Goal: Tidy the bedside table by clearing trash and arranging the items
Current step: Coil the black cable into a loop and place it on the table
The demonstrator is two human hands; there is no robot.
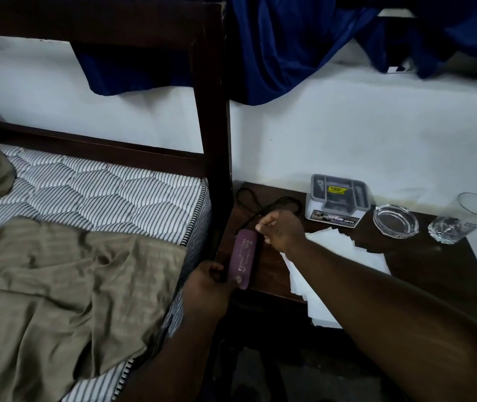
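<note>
A purple, oblong device (242,258) lies along the left edge of the dark wooden bedside table (440,265). My left hand (209,281) grips its near end, thumb on top. My right hand (282,230) pinches the black cable (260,203) right at the device's far end; the cable loops toward the wall. White paper sheets (344,248) lie spread under my right forearm and hang over the table's front edge. Behind them stand a grey organiser box (337,200), a glass ashtray (395,219) and a tilted drinking glass (460,219).
The dark bed post (214,134) stands directly left of the table. A striped mattress (101,187) with an olive sheet (66,280) fills the left side. Blue cloth (283,47) hangs from above against the white wall.
</note>
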